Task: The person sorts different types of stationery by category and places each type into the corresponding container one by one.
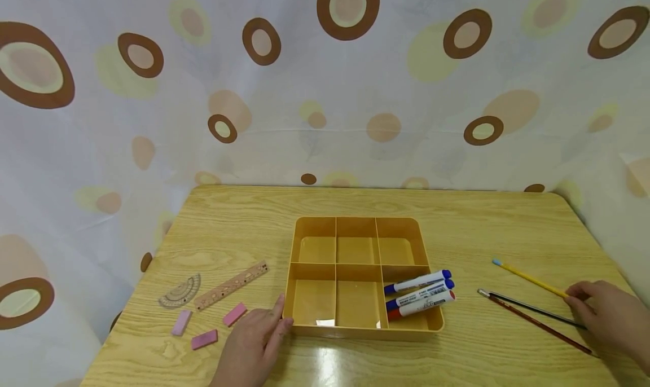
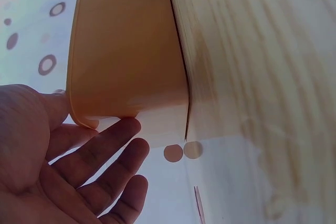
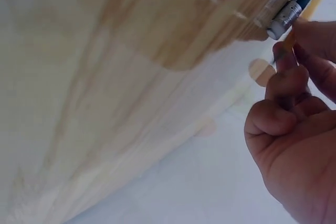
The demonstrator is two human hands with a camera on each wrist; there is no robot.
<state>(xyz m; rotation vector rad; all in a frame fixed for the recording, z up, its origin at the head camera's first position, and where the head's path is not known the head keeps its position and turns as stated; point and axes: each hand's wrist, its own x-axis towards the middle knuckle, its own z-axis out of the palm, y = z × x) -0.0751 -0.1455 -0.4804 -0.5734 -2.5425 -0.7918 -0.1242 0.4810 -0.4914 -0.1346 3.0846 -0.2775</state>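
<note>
My left hand (image 1: 254, 342) rests at the near left corner of an orange-yellow divided tray (image 1: 363, 334). Its index finger lies along the tray's left wall and the thumb is at the front; the left wrist view shows the fingers loosely extended beside the tray wall (image 2: 128, 40). On the right, my right hand (image 1: 606, 313) pinches the near end of a yellow pencil (image 1: 530, 277) with a light blue far end. Close beside it lie a dark pencil (image 1: 538, 311) and a reddish-brown pencil (image 1: 545, 326). A pencil's silver ferrule (image 3: 286, 18) shows near the right fingertips.
Three markers (image 1: 418, 297) lean in the tray's near right compartment, caps over the wall. Left of the tray lie a wooden ruler (image 1: 231, 285), a clear protractor (image 1: 181, 291) and three pink erasers (image 1: 205, 339). A patterned curtain (image 1: 304, 93) hangs behind the wooden table (image 1: 244, 218).
</note>
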